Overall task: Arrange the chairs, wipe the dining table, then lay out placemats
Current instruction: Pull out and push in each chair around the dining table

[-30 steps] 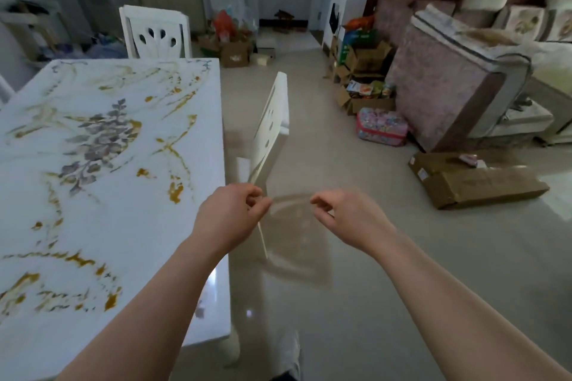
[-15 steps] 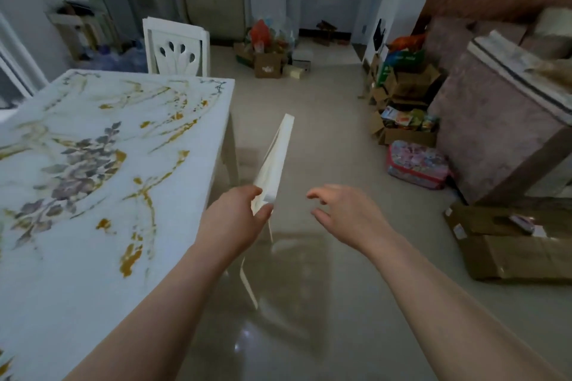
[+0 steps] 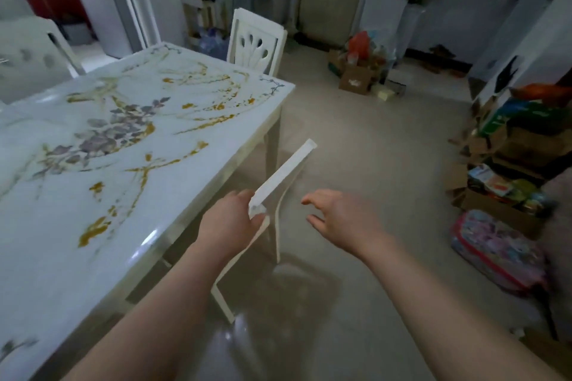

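A white dining chair (image 3: 286, 168) stands beside the right edge of the dining table (image 3: 130, 145), seen almost edge-on from above. My left hand (image 3: 230, 221) grips the near corner of its backrest top. My right hand (image 3: 339, 219) hovers just right of the chair with fingers spread, touching nothing. The table has a white marble-look top with gold veins and purple flowers. A second white chair (image 3: 255, 42) stands at the table's far end. A third white chair back (image 3: 32, 56) shows at the far left.
Cardboard boxes and bags (image 3: 360, 68) sit on the floor by the far wall. More boxes of goods (image 3: 510, 164) and a pink patterned case (image 3: 498, 252) line the right side. Bare tiled floor (image 3: 371, 139) lies between the table and the boxes.
My view has swung left and the chair now sits nearer the table edge. My left hand went from pinched fingers to gripping the backrest corner. My right hand opened.
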### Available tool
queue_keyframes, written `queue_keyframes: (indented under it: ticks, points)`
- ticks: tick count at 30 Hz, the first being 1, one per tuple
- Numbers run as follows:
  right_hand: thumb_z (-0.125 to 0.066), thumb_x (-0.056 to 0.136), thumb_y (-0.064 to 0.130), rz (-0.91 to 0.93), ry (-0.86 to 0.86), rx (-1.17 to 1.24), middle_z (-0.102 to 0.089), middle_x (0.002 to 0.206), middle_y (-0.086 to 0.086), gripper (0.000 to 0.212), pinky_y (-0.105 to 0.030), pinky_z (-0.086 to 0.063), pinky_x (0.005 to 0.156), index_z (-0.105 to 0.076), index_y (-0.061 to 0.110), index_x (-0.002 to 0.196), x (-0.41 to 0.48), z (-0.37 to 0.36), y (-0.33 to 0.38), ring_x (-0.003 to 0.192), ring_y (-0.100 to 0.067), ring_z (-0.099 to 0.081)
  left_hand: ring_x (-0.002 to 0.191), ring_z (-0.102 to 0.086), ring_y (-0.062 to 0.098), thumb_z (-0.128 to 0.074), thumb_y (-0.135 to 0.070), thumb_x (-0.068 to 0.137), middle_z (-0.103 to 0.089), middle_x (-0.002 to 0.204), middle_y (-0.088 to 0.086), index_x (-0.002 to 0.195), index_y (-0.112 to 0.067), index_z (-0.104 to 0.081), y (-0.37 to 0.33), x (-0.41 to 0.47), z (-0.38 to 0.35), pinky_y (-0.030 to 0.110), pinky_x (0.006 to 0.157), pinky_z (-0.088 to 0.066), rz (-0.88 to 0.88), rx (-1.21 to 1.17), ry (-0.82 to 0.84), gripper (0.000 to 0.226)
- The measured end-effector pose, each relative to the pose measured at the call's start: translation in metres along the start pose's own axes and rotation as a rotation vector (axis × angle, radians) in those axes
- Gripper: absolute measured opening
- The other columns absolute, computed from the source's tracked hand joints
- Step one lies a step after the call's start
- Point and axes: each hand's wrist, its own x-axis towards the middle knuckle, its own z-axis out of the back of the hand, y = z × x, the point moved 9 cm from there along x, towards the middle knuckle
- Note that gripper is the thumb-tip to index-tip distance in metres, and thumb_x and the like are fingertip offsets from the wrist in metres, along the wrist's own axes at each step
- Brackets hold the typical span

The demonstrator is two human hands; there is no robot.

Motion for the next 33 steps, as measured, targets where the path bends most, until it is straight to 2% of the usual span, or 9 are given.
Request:
queue_keyframes:
  ticks: [6, 9, 13, 16, 20, 23, 26, 29, 33]
  points:
    - [-0.052, 0.095, 0.024, 0.240, 0.008, -0.013, -0.051, 0.136, 0.008, 0.036, -0.033, -0.047, 0.084, -0.052, 0.027, 0.131, 0.038, -0.008, -0.006, 0.112, -0.021, -0.058, 0.105, -0.059, 0.019, -0.056, -0.039, 0.091, -0.056, 0.122, -0.004, 0.134, -0.029, -0.043, 0.005, 0.006, -0.014, 0.033, 0.079, -0.050, 0.142, 0.063, -0.055, 0.046]
    - [-0.056, 0.093, 0.020, 0.363, -0.008, -0.068, -0.044, 0.144, 0.004, 0.043, -0.033, -0.045, 0.089, -0.049, 0.025, 0.134, 0.063, -0.017, -0.001, 0.118, -0.023, -0.054, 0.093, -0.059, 0.016, -0.057, -0.040, 0.089, -0.059, 0.107, -0.007, 0.129, -0.030, -0.046, 0.015, 0.012, -0.022, 0.029, 0.073, -0.048, 0.210, 0.089, -0.059, 0.042]
    - [-0.074, 0.074, 0.006, 0.519, -0.007, -0.054, -0.052, 0.137, -0.016, 0.054, -0.043, -0.042, 0.100, -0.059, 0.012, 0.125, 0.098, -0.033, 0.009, 0.118, -0.035, -0.054, 0.097, -0.060, 0.022, -0.054, -0.039, 0.090, -0.063, 0.106, -0.001, 0.126, -0.026, -0.046, 0.032, 0.020, -0.040, 0.036, 0.079, -0.051, 0.290, 0.114, 0.014, 0.040]
    - [-0.074, 0.074, 0.007, 0.594, 0.019, -0.113, -0.049, 0.139, -0.017, 0.054, -0.043, -0.033, 0.108, -0.058, 0.014, 0.126, 0.118, -0.043, 0.012, 0.126, -0.033, -0.048, 0.095, -0.061, 0.023, -0.052, -0.039, 0.089, -0.066, 0.104, -0.001, 0.120, -0.028, -0.049, 0.036, 0.028, -0.048, 0.039, 0.077, -0.052, 0.288, 0.166, 0.040, 0.033]
    - [-0.075, 0.073, 0.008, 0.713, 0.111, -0.200, -0.051, 0.138, -0.016, 0.068, -0.043, -0.034, 0.107, -0.051, 0.018, 0.135, 0.146, -0.065, 0.007, 0.124, -0.033, -0.050, 0.098, -0.061, 0.024, -0.051, -0.040, 0.091, -0.066, 0.107, -0.003, 0.126, -0.034, -0.046, 0.039, 0.036, -0.054, 0.034, 0.076, -0.049, 0.324, 0.194, 0.052, 0.036]
    - [-0.074, 0.071, 0.010, 0.760, 0.130, -0.220, -0.061, 0.122, -0.011, 0.068, -0.040, -0.043, 0.094, -0.051, 0.020, 0.134, 0.163, -0.074, 0.001, 0.108, -0.033, -0.059, 0.100, -0.060, 0.021, -0.050, -0.042, 0.091, -0.065, 0.108, -0.006, 0.124, -0.037, -0.048, 0.041, 0.037, -0.054, 0.032, 0.074, -0.045, 0.364, 0.184, 0.047, 0.033]
    - [-0.063, 0.085, 0.026, 0.776, 0.176, -0.312, -0.063, 0.110, -0.001, 0.046, -0.034, -0.042, 0.082, -0.049, 0.024, 0.129, 0.177, -0.077, -0.001, 0.099, -0.028, -0.060, 0.098, -0.061, 0.021, -0.050, -0.042, 0.089, -0.066, 0.106, -0.007, 0.118, -0.038, -0.053, 0.043, 0.036, -0.053, 0.031, 0.071, -0.042, 0.427, 0.180, 0.047, 0.030]
    - [-0.054, 0.089, 0.036, 0.815, 0.224, -0.368, -0.064, 0.101, 0.001, 0.026, -0.033, -0.044, 0.071, -0.054, 0.024, 0.113, 0.189, -0.078, -0.002, 0.094, -0.025, -0.062, 0.097, -0.061, 0.019, -0.052, -0.044, 0.087, -0.067, 0.104, -0.009, 0.117, -0.040, -0.056, 0.045, 0.037, -0.053, 0.030, 0.071, -0.042, 0.491, 0.178, 0.052, 0.030]
    - [-0.051, 0.090, 0.042, 0.924, 0.280, -0.406, -0.065, 0.097, 0.000, 0.027, -0.031, -0.044, 0.068, -0.055, 0.025, 0.111, 0.196, -0.085, 0.000, 0.091, -0.026, -0.063, 0.097, -0.062, 0.019, -0.051, -0.044, 0.087, -0.068, 0.102, -0.009, 0.114, -0.041, -0.058, 0.048, 0.037, -0.053, 0.029, 0.073, -0.046, 0.547, 0.175, 0.059, 0.028]
